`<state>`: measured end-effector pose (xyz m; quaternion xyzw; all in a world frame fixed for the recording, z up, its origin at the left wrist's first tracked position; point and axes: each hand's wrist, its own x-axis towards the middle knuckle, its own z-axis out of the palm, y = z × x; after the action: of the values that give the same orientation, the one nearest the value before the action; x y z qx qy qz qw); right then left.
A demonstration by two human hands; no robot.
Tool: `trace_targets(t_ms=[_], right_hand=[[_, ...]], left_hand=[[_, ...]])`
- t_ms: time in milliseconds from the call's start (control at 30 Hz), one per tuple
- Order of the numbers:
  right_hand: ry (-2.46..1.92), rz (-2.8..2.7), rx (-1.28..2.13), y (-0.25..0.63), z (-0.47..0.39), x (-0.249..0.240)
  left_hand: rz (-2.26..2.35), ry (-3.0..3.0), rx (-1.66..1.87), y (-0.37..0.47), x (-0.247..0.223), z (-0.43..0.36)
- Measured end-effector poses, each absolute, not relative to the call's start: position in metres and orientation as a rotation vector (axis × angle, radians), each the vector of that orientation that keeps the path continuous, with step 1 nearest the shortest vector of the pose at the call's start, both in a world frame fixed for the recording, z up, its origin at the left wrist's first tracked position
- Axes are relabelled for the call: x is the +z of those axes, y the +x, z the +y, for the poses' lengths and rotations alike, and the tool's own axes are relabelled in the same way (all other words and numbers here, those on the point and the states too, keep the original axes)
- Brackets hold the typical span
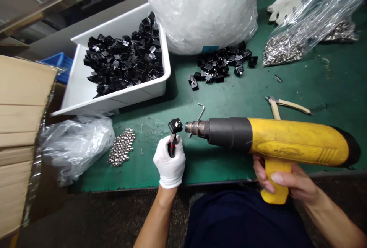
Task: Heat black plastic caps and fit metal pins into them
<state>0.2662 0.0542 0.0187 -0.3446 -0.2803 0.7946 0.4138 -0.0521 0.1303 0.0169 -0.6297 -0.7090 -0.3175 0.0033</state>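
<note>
My left hand [169, 163], in a white glove, is closed around a small tool with red-and-black handles [172, 147]. At that tool's tip is a black plastic part [175, 125] with a metal fitting on top. My right hand [282, 181], ungloved, grips the handle of a yellow heat gun [298, 141]. The gun's metal nozzle [197, 128] points left at the black part, a small gap away. Behind the nozzle a hex key [201, 111] lies on the green table [229, 100].
A white bin [114, 98] of black parts stands at the back left, beside a large plastic bag [203, 10]. Loose black parts [220, 64], cream-handled pliers [292, 105], bagged metal fittings [283, 49] and a white glove [286, 5] lie rightward. Small fittings [122, 147] lie left, near clear plastic [80, 141].
</note>
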Motion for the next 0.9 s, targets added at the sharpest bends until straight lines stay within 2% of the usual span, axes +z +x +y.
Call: trace_targets(t_ms=[900], right_hand=[[-0.76,-0.576,1.984,0.2663,0.0558,0.0144]], left_hand=[[-2.194,-2.025,-0.976,-0.0503,0.0187,0.1301]])
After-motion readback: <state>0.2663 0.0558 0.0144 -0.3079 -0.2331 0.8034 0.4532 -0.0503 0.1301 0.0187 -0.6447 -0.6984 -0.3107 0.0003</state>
